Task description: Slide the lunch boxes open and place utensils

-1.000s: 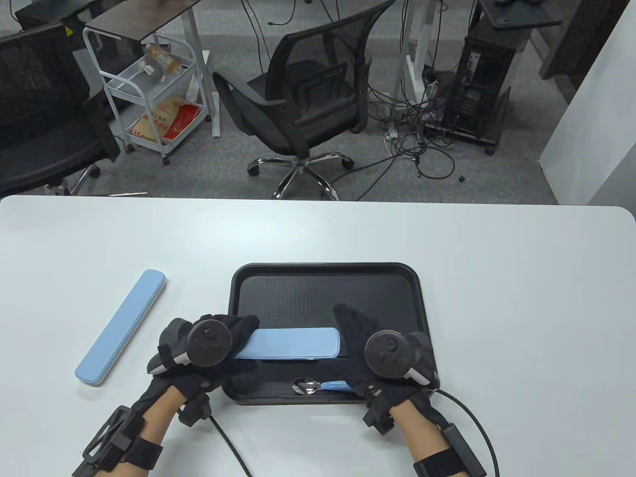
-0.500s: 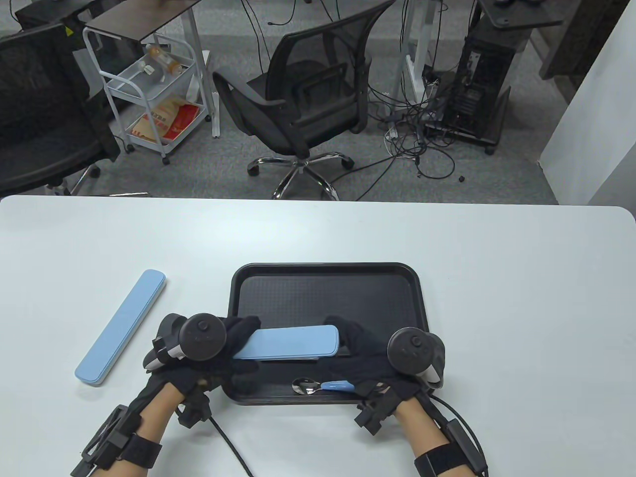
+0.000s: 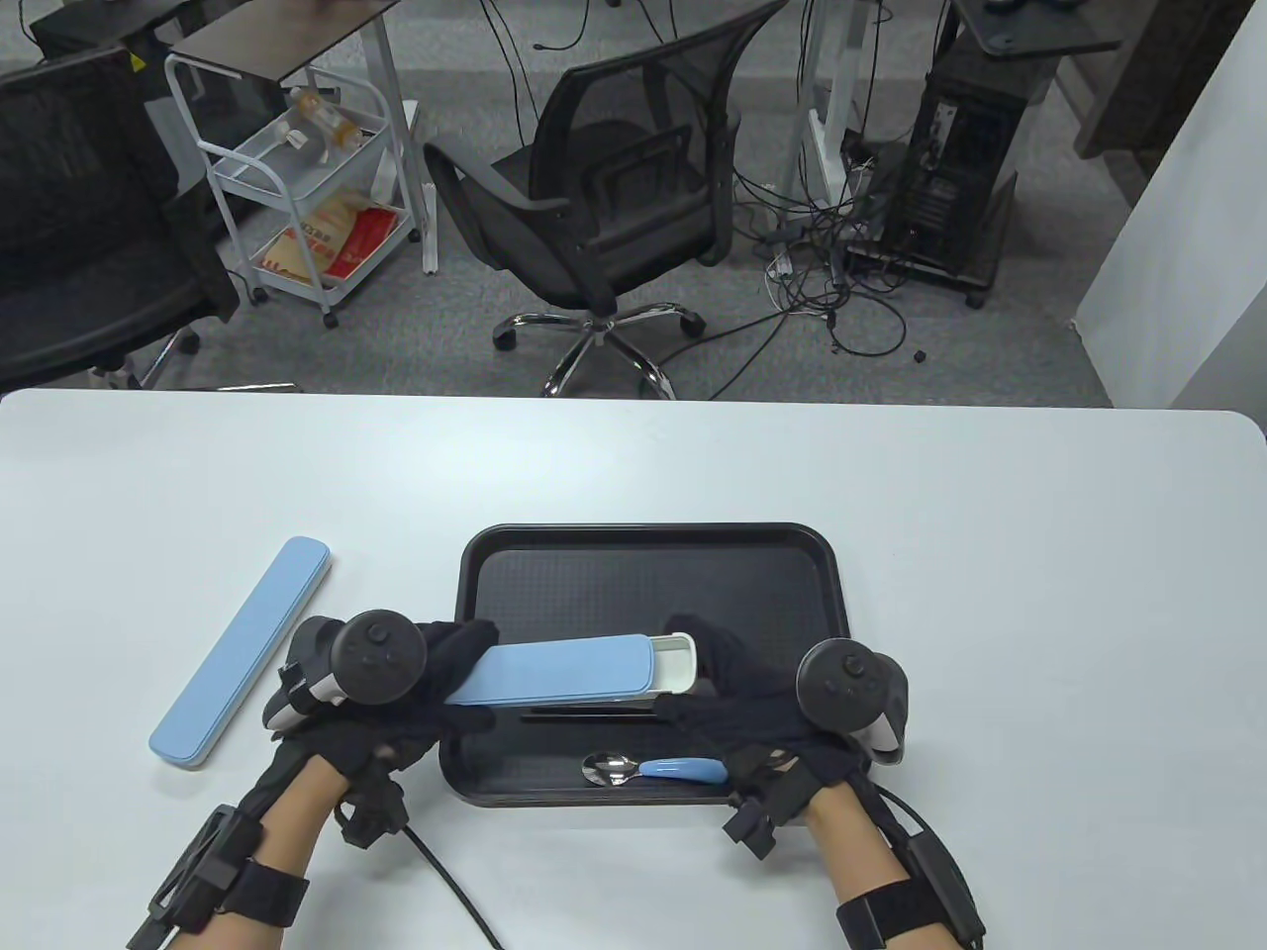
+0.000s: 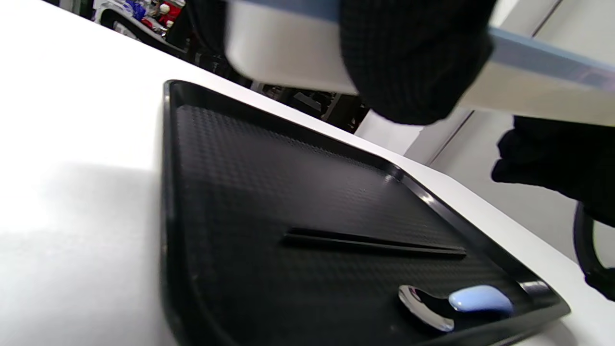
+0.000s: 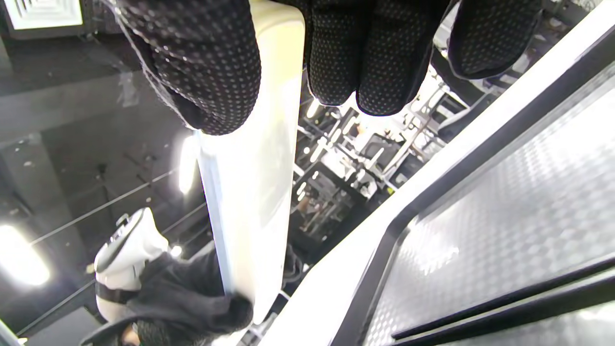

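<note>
Lunch box point(image 3: 559, 671) gripped by left hand point(image 3: 396, 673) and right hand point(image 3: 762, 693) above tray point(image 3: 648, 539); spoon point(image 3: 653, 769) beneath.

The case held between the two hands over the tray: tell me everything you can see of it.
The utensil case is a long, slim box, plastic by its look, with a light blue sliding lid over a white inner tray. It is partly open: the white end sticks out at the right. It is held above the black tray, nearly level. The left hand grips its left end; the right hand holds the white end. Its contents are hidden.
</note>
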The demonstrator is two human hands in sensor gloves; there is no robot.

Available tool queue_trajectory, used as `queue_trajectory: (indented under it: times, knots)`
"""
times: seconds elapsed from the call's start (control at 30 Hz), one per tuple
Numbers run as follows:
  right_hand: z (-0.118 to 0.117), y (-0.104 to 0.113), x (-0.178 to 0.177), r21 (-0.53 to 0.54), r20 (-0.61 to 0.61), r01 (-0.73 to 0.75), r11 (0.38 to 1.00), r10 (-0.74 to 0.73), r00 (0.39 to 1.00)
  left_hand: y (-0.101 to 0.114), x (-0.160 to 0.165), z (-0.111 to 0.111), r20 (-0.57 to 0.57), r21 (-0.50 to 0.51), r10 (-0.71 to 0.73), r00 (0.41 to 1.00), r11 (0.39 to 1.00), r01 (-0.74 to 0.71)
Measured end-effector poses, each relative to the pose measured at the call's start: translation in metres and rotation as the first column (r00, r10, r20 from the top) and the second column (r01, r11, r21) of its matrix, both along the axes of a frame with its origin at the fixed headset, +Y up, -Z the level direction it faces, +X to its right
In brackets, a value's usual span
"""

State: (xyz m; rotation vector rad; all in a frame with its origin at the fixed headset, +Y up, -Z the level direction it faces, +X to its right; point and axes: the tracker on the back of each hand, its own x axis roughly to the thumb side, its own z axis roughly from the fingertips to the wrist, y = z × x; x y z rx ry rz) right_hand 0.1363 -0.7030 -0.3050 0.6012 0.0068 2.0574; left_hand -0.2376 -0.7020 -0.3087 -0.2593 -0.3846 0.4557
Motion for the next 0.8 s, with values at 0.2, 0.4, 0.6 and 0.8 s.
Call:
queue_trajectory:
  times: [0.2, 0.4, 0.6, 0.8]
  knots:
    - [-0.007, 0.004, 0.026, -0.04, 0.011, 0.068, 0.997, -0.068, 0.998, -0.002, -0.014, -0.004, -0.045, -0.03, 0.043, 0.998, 0.999, -0.045]
    - [-0.011, 0.002, 0.05, -0.071, 0.05, 0.138, 0.988, -0.134, 0.99, -0.004, -0.023, -0.006, -0.073, -0.047, 0.045, 0.996, 0.998, -0.049]
    - [-0.013, 0.002, 0.067, -0.094, 0.068, 0.193, 0.977, -0.188, 0.98, -0.005, -0.03, -0.008, -0.086, -0.069, 0.049, 0.995, 0.996, -0.055]
    - [-0.014, 0.0, 0.078, -0.115, 0.082, 0.235, 0.965, -0.226, 0.971, -0.007, -0.033, -0.009, -0.096, -0.092, 0.053, 0.994, 0.994, -0.062]
